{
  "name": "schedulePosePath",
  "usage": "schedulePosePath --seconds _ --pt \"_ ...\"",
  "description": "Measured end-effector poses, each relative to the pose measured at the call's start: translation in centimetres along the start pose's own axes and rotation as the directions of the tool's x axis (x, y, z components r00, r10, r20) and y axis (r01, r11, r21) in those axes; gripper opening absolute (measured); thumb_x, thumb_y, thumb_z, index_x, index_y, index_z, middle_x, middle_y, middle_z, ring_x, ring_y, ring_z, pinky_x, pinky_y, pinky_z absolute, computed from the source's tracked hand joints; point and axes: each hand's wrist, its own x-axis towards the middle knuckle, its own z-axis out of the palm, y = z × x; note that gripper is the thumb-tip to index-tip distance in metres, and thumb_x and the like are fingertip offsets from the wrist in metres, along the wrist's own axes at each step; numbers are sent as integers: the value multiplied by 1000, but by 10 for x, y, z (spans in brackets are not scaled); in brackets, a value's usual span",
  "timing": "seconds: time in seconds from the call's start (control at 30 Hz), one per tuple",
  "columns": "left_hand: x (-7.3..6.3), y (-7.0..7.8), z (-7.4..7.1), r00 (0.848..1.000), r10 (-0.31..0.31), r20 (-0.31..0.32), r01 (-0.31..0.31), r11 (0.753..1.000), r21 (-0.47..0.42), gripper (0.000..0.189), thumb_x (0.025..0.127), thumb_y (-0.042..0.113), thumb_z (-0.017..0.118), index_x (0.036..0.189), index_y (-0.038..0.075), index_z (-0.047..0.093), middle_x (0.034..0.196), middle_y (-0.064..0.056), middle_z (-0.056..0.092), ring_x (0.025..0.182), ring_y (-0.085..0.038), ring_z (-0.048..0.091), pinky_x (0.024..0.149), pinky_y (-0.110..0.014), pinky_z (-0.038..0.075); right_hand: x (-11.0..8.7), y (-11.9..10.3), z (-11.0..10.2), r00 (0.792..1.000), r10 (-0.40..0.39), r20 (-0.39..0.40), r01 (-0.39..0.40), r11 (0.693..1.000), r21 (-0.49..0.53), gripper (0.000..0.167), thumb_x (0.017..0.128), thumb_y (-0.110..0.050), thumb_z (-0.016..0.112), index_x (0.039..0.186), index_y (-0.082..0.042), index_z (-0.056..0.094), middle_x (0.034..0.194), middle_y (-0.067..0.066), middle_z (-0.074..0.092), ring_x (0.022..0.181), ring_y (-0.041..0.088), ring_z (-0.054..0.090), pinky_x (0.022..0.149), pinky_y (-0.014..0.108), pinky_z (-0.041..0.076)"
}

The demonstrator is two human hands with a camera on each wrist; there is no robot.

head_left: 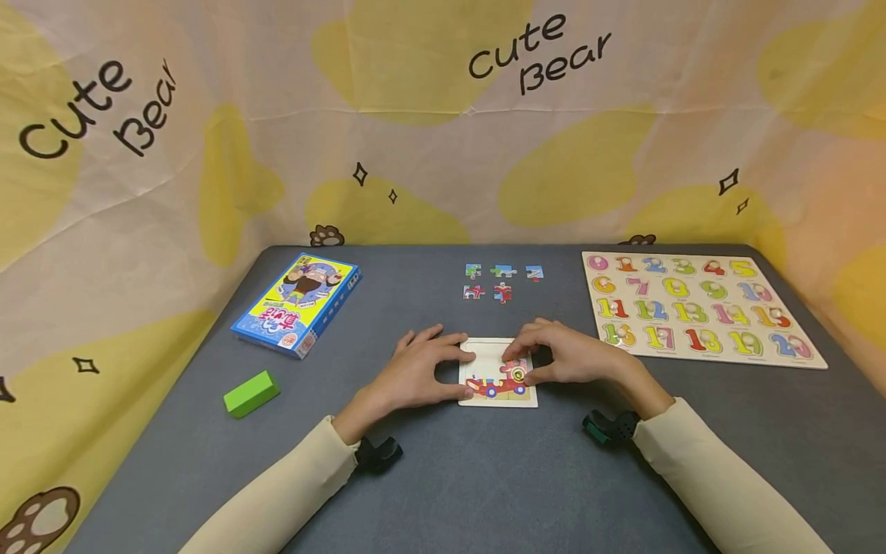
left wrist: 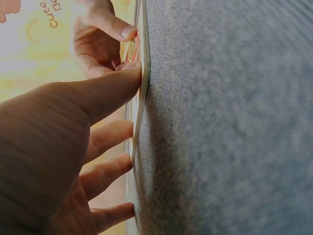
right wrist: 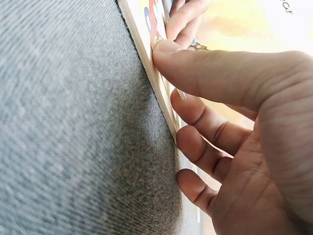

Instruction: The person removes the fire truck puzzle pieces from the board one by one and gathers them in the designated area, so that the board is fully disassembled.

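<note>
A small square wooden jigsaw tray (head_left: 484, 348) lies flat in front of me, its lower part filled with a red vehicle picture. My left hand (head_left: 415, 372) rests at its left side, thumb and forefinger on the frame and the fingers spread. From the right, my right hand (head_left: 571, 354) curls its thumb and fingers over a red jigsaw piece (head_left: 512, 365) at the tray's right side. In the right wrist view, the thumb (right wrist: 168, 49) presses down by the frame and a thin piece edge (right wrist: 182, 94) shows at a fingertip. The upper left of the tray is bare.
Several loose jigsaw pieces (head_left: 503, 271) lie in two rows behind the tray. A wooden number board (head_left: 706, 362) lies at the right, close to my right hand. On the left are a blue and yellow box (head_left: 298, 304) and a green block (head_left: 251, 394).
</note>
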Motion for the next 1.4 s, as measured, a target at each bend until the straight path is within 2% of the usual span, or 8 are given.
schedulePosePath --seconds 0.47,0.9,1.4 --pt "1 2 -4 1000 -1 -4 1 1000 4 55 84 49 80 134 27 69 157 2 50 153 -40 29 118 -74 13 2 4 -3 1000 -13 -20 14 999 29 35 86 -17 82 119 -21 74 105 -6 69 97 16 53 87 35 44" --pt "-1 3 -1 1000 -14 -3 13 1000 -8 56 84 48 81 134 27 69 157 2 50 153 -40 29 118 -74 12 2 7 -2 999 24 -47 -23 999 37 37 87 -19 82 123 -22 73 100 -5 65 95 19 52 85 36 44" --pt "-3 3 0 1000 -4 -9 4 1000 -6 56 83 48 82 133 27 69 156 2 51 153 -40 30 117 -74 13 -4 21 0 981 31 -190 -25 999 37 36 90 -16 78 126 -20 72 109 -4 68 96 19 53 86 34 46"
